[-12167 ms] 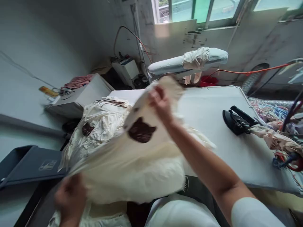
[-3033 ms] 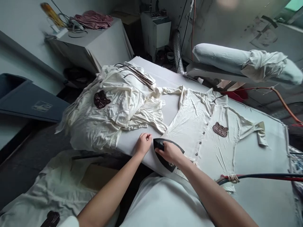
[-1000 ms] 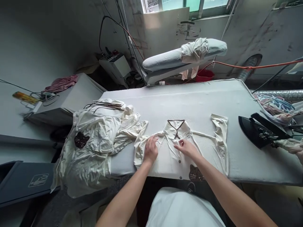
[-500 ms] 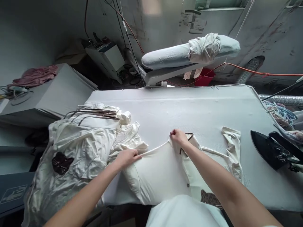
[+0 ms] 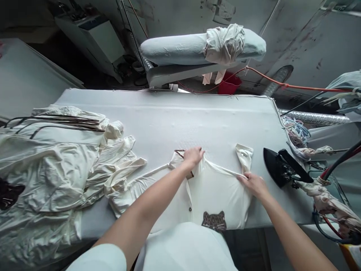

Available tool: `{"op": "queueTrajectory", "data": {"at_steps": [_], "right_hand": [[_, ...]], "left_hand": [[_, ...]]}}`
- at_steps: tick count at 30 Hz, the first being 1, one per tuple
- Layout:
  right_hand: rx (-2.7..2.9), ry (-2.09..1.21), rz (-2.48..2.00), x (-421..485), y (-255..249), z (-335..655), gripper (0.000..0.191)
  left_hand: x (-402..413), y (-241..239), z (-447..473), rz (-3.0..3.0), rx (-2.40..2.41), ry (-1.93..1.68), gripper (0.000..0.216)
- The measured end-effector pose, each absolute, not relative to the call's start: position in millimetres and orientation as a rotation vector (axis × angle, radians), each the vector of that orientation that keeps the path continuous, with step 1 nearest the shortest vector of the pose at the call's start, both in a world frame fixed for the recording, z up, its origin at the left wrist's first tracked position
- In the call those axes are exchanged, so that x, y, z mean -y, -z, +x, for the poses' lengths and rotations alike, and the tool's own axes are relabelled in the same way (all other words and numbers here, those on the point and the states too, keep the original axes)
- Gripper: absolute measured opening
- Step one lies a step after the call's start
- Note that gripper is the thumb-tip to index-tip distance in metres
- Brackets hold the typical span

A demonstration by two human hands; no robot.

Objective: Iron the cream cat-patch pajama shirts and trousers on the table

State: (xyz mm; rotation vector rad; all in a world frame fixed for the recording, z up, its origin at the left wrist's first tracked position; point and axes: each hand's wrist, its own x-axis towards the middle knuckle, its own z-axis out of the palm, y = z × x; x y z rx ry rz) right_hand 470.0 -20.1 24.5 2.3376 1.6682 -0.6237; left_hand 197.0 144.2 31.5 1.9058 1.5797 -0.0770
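Note:
A cream buttoned shirt [image 5: 217,190] with a brown cat patch [image 5: 214,221] lies front up at the near edge of the white ironing table [image 5: 197,120]. My left hand [image 5: 193,156] grips the shirt at its brown-trimmed collar. My right hand [image 5: 252,182] pinches the shirt's right shoulder seam near the folded sleeve [image 5: 244,154]. The cloth is pulled taut between the two hands.
A heap of similar cream shirts [image 5: 56,158] covers the table's left end. A black iron [image 5: 280,167] rests at the right edge, with wrapped cables [image 5: 329,195] beside it. A padded sleeve board [image 5: 197,47] with a draped cloth stands behind the table.
My hands have shifted from the shirt's left shoulder to its right one: the left hand now holds the collar, the right hand the right shoulder seam. The view has swung right.

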Motion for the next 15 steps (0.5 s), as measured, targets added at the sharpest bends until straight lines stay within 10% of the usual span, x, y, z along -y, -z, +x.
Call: {"op": "queueTrajectory", "data": {"at_steps": [5, 11, 15], "right_hand": [[-2.036, 0.206, 2.657, -9, -28, 420, 0.03], [-2.273, 0.967, 2.172, -97, -38, 302, 0.032], [-2.105, 1.037, 2.237, -82, -25, 287, 0.032]], "left_hand": [[-165, -46, 152, 2.162, -1.505, 0.012, 0.032], [-148, -47, 102, 1.815, -1.566, 0.346, 0.049], [-99, -18, 68, 1.691, -1.635, -0.088, 0.035]]}}
